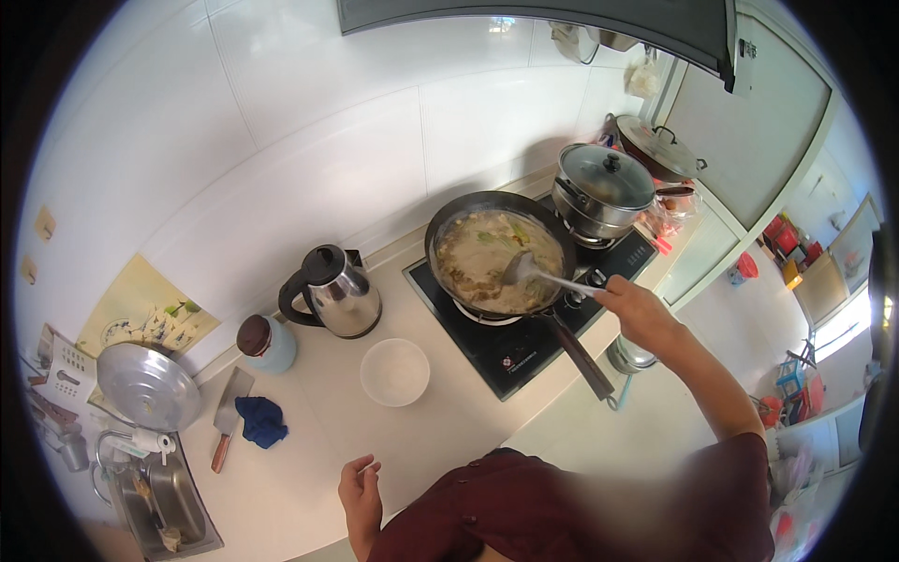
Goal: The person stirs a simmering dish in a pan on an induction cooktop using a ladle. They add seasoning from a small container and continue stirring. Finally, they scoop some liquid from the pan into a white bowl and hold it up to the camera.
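My right hand is closed on the handle of a metal wok spatula, whose blade rests in the cloudy broth of a dark wok. Green pieces and brownish bits show in the broth. The wok stands on the left burner of a black glass gas stove, its long handle pointing towards me. My left hand is raised over the counter's front edge, fingers slightly curled and holding nothing. A white bowl sits on the counter between that hand and the electric kettle.
A lidded steel pot occupies the other burner. On the left are a lidded jar, a cleaver, a dark blue cloth, a large metal lid and a steel sink. A range hood hangs above.
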{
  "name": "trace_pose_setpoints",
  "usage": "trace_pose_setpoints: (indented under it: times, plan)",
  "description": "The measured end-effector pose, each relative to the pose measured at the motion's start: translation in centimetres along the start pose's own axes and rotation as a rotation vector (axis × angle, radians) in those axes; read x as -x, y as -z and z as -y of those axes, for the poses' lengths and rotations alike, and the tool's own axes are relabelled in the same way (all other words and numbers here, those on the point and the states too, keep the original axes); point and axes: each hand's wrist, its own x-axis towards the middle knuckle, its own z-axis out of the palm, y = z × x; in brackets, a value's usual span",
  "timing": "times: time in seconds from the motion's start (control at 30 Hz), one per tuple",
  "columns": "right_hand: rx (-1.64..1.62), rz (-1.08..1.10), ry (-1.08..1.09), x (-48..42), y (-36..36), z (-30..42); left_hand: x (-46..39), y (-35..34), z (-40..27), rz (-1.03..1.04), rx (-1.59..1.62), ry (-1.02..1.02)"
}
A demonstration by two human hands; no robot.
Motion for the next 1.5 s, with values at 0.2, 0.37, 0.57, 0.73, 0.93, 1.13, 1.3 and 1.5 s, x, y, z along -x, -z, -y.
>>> trace_pose_setpoints:
  times: [0.2, 0.37, 0.57, 0.73, 0.93, 1.13, 1.3, 1.5]
  plan:
    - [-0.275, -0.068, -0.116, 2.2, 1.2, -1.2, -0.4, -0.5, 0.1, 0.015, 0.014, 0.023]
    - [-0.856, 0.085, -0.373, 1.2, -1.1, 0.2, -0.4, -0.7, 0.1, 0.013, 0.031, 0.035]
    - [-1.014, 0.187, -0.471, -2.8, -5.9, 0.2, -0.2, -0.5, -0.2, -0.017, 0.027, 0.033]
    - [-0.936, 0.052, -0.448, -5.1, -8.7, -1.1, 0.6, 0.1, 0.6, -0.062, 0.03, 0.034]
    - [-0.837, -0.09, -0.431, -5.0, -9.0, -3.3, 0.9, 0.3, 1.0, -0.063, 0.028, 0.043]
    - [-0.564, -0.261, -0.27, -3.6, -8.8, -5.3, 0.8, 0.2, 0.6, -0.046, 0.018, 0.042]
    - [-0.512, -0.239, -0.32, -1.8, -7.8, -5.9, 0.6, 0.0, 0.4, -0.026, 0.021, 0.053]
    - [-1.006, 0.011, -0.675, -0.3, -4.9, -3.8, 0.5, 0.1, 0.7, -0.016, 0.029, 0.056]
